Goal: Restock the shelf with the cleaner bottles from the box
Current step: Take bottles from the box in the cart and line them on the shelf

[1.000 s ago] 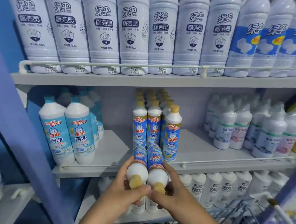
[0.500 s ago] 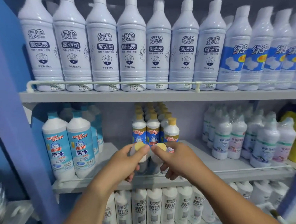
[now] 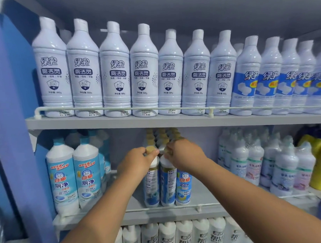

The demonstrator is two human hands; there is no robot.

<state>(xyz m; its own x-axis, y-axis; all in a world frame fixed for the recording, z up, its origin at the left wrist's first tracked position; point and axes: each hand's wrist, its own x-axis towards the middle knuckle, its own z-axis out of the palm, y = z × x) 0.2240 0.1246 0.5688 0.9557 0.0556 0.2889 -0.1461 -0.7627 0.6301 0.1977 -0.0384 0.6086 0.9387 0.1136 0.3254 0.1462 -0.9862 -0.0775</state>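
Two slim cleaner bottles with yellow caps stand upright at the front of the middle shelf (image 3: 204, 198), back labels facing me. My left hand (image 3: 137, 163) grips the cap and neck of the left bottle (image 3: 151, 187). My right hand (image 3: 182, 155) grips the top of the right bottle (image 3: 167, 186). A third bottle of the same kind (image 3: 184, 187) stands just right of them, its label facing front. More yellow-capped bottles (image 3: 162, 135) line up behind in rows.
Larger blue-labelled bottles (image 3: 74, 180) stand left on the same shelf, white bottles (image 3: 266, 165) to the right. A thin rail (image 3: 159, 208) runs along the shelf front. Tall white bottles (image 3: 145, 74) fill the upper shelf; white bottles (image 3: 167, 235) fill the one below.
Both hands lifted the two bottles from below the shelf edge, over the rail, and stood them upright in front of the yellow-capped rows. The camera tilted upward.
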